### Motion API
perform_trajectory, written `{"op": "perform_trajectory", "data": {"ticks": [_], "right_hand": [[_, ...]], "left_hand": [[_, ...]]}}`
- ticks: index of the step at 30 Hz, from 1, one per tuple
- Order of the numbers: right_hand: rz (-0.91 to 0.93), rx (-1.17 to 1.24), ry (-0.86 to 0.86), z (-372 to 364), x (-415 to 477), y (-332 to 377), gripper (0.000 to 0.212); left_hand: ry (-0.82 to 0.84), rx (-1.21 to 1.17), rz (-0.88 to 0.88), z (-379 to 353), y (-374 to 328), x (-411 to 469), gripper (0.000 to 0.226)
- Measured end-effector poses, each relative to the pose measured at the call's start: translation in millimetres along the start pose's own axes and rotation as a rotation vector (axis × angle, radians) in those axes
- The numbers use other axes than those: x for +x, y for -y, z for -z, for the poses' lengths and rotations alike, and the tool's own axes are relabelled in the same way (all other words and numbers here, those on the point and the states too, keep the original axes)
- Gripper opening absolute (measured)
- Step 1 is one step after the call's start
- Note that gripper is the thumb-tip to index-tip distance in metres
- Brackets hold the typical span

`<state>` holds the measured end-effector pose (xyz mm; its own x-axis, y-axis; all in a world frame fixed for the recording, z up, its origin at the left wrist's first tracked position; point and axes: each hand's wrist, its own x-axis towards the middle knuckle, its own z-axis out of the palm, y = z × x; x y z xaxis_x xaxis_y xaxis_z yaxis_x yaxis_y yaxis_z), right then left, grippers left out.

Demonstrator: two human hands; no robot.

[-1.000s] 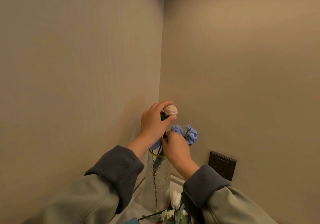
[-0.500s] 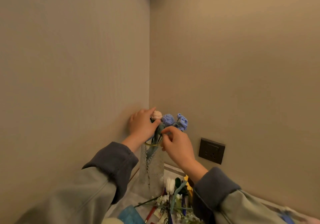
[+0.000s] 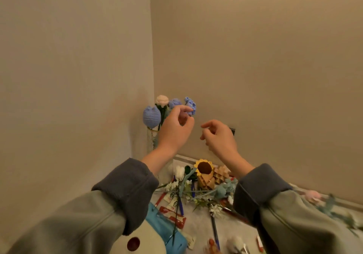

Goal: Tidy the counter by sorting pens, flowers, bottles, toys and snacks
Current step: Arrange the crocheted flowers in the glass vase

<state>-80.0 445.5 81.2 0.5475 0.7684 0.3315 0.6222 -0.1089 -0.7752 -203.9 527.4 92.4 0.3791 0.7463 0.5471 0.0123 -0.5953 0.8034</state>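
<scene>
Crocheted flowers (image 3: 151, 119) upright in a tall glass vase (image 3: 151, 142), deep in the corner between two beige walls (image 3: 78, 57). Four blooms above the rim: a rounded blue tulip (image 3: 150, 118) at left, a cream rose (image 3: 162, 99) beside it, then a blue bud (image 3: 174, 103), and a frilly blue flower (image 3: 191, 104) at right.

Left hand (image 3: 176, 130) up in front of the vase, hiding part of the glass. Fingers loosely curled, grip released, nothing held. Index fingertip right at the frilly blue flower; touching or just short of it, impossible to tell. Right hand (image 3: 221, 136) in the air near the left, apart from the flowers, fingers likewise slack and empty. A dark wall socket (image 3: 233, 131) peeking from behind the right hand. Both arms in grey-green sleeves (image 3: 98, 214) with dark grey cuffs.

Below, on the pale grey counter (image 3: 198, 230), a loose heap:
- a crocheted sunflower (image 3: 204, 168)
- a white tulip (image 3: 179, 172)
- a pale blue crocheted flower (image 3: 225, 190)
- small white sprigs (image 3: 215, 208)
- a wooden puzzle toy (image 3: 219, 175) just right of the sunflower
- blue pens (image 3: 215, 232)
- a red-and-white snack packet (image 3: 172, 216)

At the lower left, a blue and cream plush toy (image 3: 167, 234), partly under the left sleeve. Far right, a blurred pink flower (image 3: 314, 195) lying on the counter.
</scene>
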Motion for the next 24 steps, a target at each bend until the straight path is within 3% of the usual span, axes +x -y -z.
{"op": "perform_trajectory", "data": {"ticks": [4, 8, 13, 16, 21, 24], "right_hand": [[-0.118, -0.053, 0.126, 13.5, -13.9, -39.2, 0.015], [-0.234, -0.081, 0.235, 3.9, -32.3, -80.9, 0.013], [-0.386, -0.147, 0.208, -11.4, -49.2, -117.5, 0.007], [-0.448, -0.164, 0.196, -13.1, -57.8, -135.8, 0.015], [-0.507, -0.133, 0.255, -15.7, -66.8, -149.1, 0.021], [-0.520, -0.089, 0.306, -14.9, -70.8, -152.5, 0.019]], "left_hand": [[0.328, 0.062, 0.337, -27.0, 30.9, -24.1, 0.015], [0.351, 0.171, 0.488, -37.6, 63.5, -55.8, 0.019], [0.369, 0.247, 0.534, -45.4, 85.6, -86.1, 0.018], [0.510, 0.329, 0.530, -57.3, 88.0, -100.4, 0.009], [0.722, 0.389, 0.599, -83.1, 89.6, -112.6, 0.028], [0.749, 0.438, 0.580, -94.1, 89.4, -114.9, 0.028]]}}
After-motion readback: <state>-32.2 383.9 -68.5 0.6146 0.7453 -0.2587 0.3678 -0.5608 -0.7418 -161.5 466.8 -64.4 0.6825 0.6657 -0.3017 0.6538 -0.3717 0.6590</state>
